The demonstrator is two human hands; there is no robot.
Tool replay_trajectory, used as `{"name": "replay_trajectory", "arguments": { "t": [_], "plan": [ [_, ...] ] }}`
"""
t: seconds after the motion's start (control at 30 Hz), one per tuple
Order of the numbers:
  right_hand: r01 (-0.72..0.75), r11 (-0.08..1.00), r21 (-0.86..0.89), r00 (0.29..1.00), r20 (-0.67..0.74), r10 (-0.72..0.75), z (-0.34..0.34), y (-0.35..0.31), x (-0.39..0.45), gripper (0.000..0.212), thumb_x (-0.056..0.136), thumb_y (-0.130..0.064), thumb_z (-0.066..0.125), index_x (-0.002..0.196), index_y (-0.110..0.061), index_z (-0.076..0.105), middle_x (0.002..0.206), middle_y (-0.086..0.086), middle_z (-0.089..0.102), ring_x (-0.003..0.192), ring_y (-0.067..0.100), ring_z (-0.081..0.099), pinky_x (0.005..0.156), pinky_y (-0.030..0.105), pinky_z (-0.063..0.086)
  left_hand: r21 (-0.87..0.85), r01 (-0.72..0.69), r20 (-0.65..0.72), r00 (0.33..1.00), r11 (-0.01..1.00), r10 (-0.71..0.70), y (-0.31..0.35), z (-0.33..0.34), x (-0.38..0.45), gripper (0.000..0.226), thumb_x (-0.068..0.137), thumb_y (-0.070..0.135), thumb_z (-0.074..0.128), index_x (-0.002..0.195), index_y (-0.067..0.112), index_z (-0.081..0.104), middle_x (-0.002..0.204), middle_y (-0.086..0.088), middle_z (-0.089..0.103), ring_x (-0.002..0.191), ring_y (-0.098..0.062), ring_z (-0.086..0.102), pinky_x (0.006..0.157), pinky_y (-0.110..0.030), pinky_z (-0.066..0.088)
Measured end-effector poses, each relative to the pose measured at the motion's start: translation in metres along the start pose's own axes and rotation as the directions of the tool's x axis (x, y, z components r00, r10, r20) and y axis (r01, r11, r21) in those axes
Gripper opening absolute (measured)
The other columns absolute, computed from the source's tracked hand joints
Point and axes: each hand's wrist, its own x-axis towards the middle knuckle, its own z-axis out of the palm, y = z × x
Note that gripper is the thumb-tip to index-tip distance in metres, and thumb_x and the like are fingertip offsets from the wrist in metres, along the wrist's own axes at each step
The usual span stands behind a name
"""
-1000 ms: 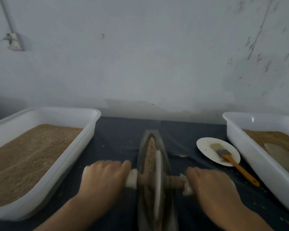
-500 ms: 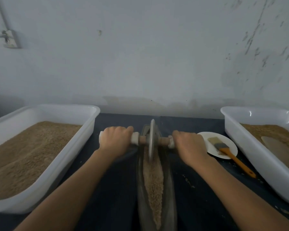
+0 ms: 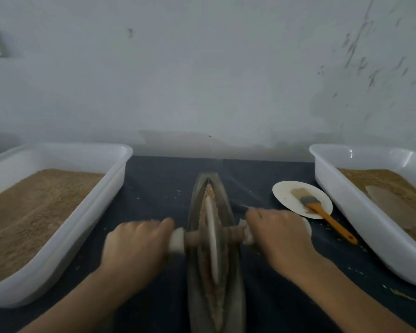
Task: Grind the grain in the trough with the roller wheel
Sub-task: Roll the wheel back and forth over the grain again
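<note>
Fingers of the left hand (image 3: 136, 246) and right hand (image 3: 277, 236) are curled tight round the axle ends; the roller wheel (image 3: 211, 239) sits between them, mid-trough; the trough (image 3: 228, 212) runs straight away from the person, grain (image 3: 210, 188) piled at its far tip; both hands equally near, so I'd guess the push goes forward.
</note>
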Motion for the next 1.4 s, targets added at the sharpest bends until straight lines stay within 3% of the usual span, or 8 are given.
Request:
{"name": "replay_trajectory", "arguments": {
  "t": [0.27, 0.4, 0.53, 0.6, 0.77, 1.0, 1.27, 1.4],
  "plan": [
    [-0.087, 0.996, -0.023, 0.992, -0.092, 0.084, 0.028, 0.016, 0.065, 0.019, 0.082, -0.023, 0.066, 0.094, -0.019, 0.052, 0.088, 0.003, 0.066, 0.075, 0.027, 0.063, 0.056, 0.033, 0.026, 0.044, 0.128, 0.005, 0.992, 0.991, -0.129, -0.013, 0.018, 0.088, 0.021, 0.086, 0.036, 0.057, 0.085, 0.03, 0.037, 0.08, 0.007, 0.058, 0.07, -0.02, 0.057, 0.059, -0.031, 0.032],
    [0.032, 0.998, 0.059, 0.991, -0.129, -0.024, 0.004, 0.002, 0.0, 0.043, 0.042, -0.021, 0.089, 0.07, -0.021, 0.056, 0.06, -0.002, 0.058, 0.047, 0.016, 0.055, 0.043, 0.027, 0.029, -0.048, 0.051, 0.043, 0.998, 0.998, -0.049, -0.001, -0.002, 0.017, 0.032, 0.079, 0.039, 0.067, 0.086, 0.035, 0.036, 0.078, 0.011, 0.055, 0.069, -0.011, 0.057, 0.061, -0.026, 0.036],
    [-0.139, 0.955, 0.261, 0.982, 0.161, 0.099, -0.008, -0.002, -0.043, 0.016, 0.087, -0.037, 0.052, 0.102, -0.031, 0.053, 0.096, -0.009, 0.058, 0.087, 0.01, 0.056, 0.068, 0.025, 0.035, -0.093, -0.2, -0.195, 0.964, 0.975, 0.179, 0.006, -0.033, -0.032, 0.05, 0.029, 0.024, 0.088, 0.066, 0.028, 0.054, 0.051, 0.007, 0.047, 0.041, -0.013, 0.05, 0.044, -0.024, 0.027],
    [-0.117, 0.977, 0.176, 0.957, 0.284, 0.063, -0.004, 0.001, -0.038, 0.019, 0.089, -0.037, 0.052, 0.103, -0.036, 0.039, 0.105, -0.012, 0.052, 0.096, 0.013, 0.053, 0.072, 0.03, 0.032, -0.067, -0.179, -0.099, 0.98, 0.982, 0.172, 0.007, -0.031, -0.026, 0.051, 0.027, 0.025, 0.089, 0.064, 0.028, 0.055, 0.05, 0.007, 0.048, 0.04, -0.013, 0.05, 0.043, -0.025, 0.029],
    [-0.16, 0.985, 0.066, 0.984, 0.086, 0.154, 0.038, 0.014, 0.021, 0.018, 0.087, -0.039, 0.056, 0.094, -0.031, 0.042, 0.091, -0.005, 0.062, 0.08, 0.022, 0.062, 0.061, 0.033, 0.041, 0.106, 0.035, -0.002, 0.999, 0.994, -0.035, 0.001, 0.001, 0.056, 0.028, 0.081, 0.037, 0.067, 0.097, 0.032, 0.045, 0.09, 0.01, 0.061, 0.081, -0.012, 0.061, 0.065, -0.027, 0.036],
    [-0.131, 0.991, 0.036, 0.991, -0.022, 0.132, 0.037, 0.02, 0.061, 0.019, 0.087, -0.035, 0.059, 0.095, -0.023, 0.047, 0.095, -0.003, 0.065, 0.083, 0.024, 0.063, 0.059, 0.033, 0.034, 0.105, 0.092, -0.045, 0.995, 0.99, -0.087, -0.006, 0.013, 0.082, 0.026, 0.084, 0.029, 0.063, 0.089, 0.028, 0.037, 0.087, 0.006, 0.064, 0.078, -0.018, 0.063, 0.059, -0.031, 0.032],
    [0.113, 0.988, 0.109, 0.986, -0.132, -0.098, -0.011, 0.001, -0.053, 0.058, 0.019, -0.028, 0.09, 0.06, -0.028, 0.049, 0.047, -0.009, 0.042, 0.036, 0.008, 0.039, 0.041, 0.02, 0.022, -0.072, -0.185, -0.177, 0.969, 0.98, 0.17, 0.005, -0.026, -0.032, 0.052, 0.031, 0.026, 0.086, 0.066, 0.028, 0.048, 0.051, 0.01, 0.045, 0.04, -0.013, 0.045, 0.047, -0.025, 0.02],
    [-0.008, 0.997, 0.074, 0.998, 0.062, 0.003, 0.011, 0.005, -0.033, 0.043, 0.062, -0.038, 0.079, 0.077, -0.035, 0.039, 0.065, -0.013, 0.039, 0.055, 0.009, 0.043, 0.05, 0.026, 0.028, 0.047, -0.15, -0.042, 0.987, 0.987, 0.152, 0.005, -0.02, -0.007, 0.054, 0.032, 0.035, 0.088, 0.069, 0.031, 0.049, 0.053, 0.01, 0.049, 0.042, -0.009, 0.049, 0.047, -0.024, 0.02]
  ]
}}
